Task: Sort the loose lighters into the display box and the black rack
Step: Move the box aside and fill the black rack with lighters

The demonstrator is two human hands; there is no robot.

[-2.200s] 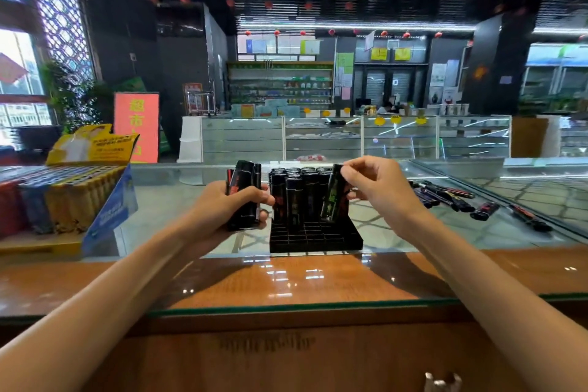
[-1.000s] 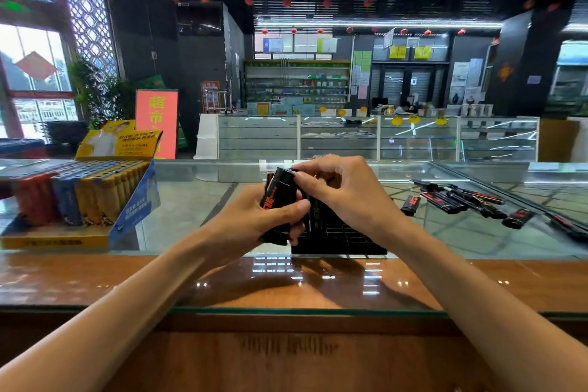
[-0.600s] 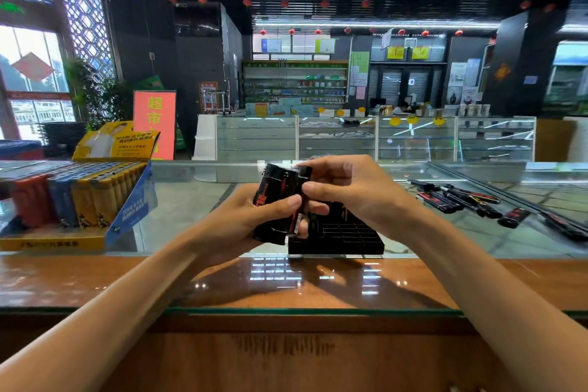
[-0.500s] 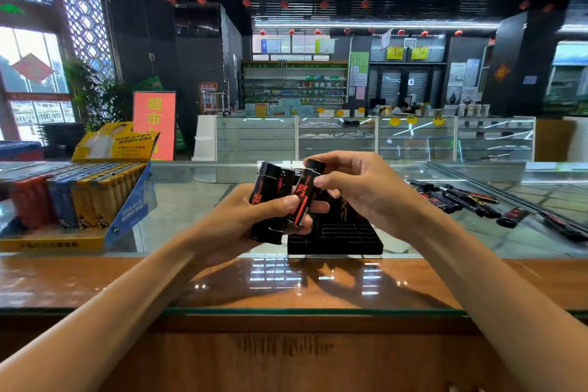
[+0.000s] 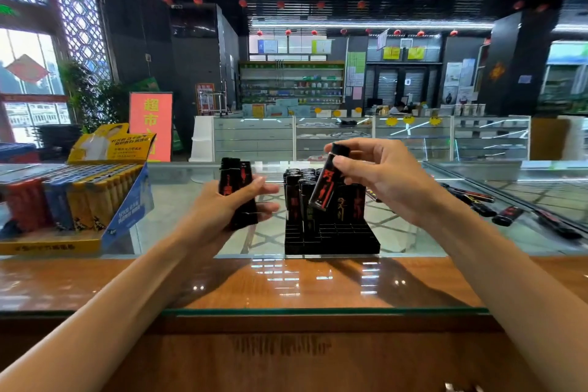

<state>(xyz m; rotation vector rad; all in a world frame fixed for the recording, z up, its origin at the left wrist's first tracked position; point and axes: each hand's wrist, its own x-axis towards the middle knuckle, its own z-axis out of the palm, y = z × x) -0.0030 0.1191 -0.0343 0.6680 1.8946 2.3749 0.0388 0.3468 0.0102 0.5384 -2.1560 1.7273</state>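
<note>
Above the black rack, a red-printed black lighter hung tilted, pinched by the right hand, left hand beside it gripped a bunch of black lighters, display box farther left, loose lighters off right.

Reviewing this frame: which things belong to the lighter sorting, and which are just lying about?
Job: black rack, display box, single lighter pinched in right hand, lighter bundle held in left hand, loose lighters at far right.
Lying about: red sign, plant, far glass cabinets.
</note>
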